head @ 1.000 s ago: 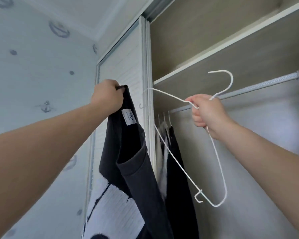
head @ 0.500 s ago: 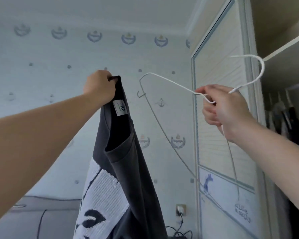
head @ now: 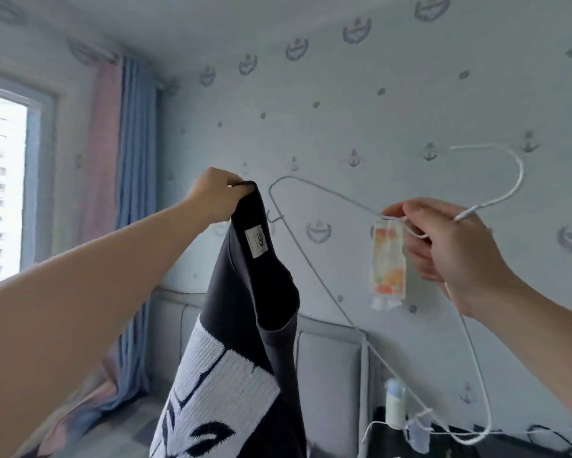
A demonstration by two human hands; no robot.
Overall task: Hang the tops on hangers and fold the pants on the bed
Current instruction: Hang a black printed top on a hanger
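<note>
While both arms are raised before the anchor-patterned wall (head: 344, 110), the left hand (head: 218, 198) grips the dark top (head: 245, 309) by its collar, fingers curled round the edge. The garment hangs straight down from that grip, in the air in front of the padded headboard (head: 327, 358), with a white knit motif on its lower part.

The right hand (head: 449, 249) has its fingers curled round the neck of the white wire hanger (head: 327, 192), just below the hook, which points up and right.

Hanger tilted: long axis runs steeply from upper left to lower right. Its upper-left shoulder tip sits just right of the collar, near but apart.

Judgement: that tip is the end to feed into the neck opening, and the left hand is nearer to it.

Label (head: 257, 241): white patch inside the neck, dark round logo, text too small to read.
</note>
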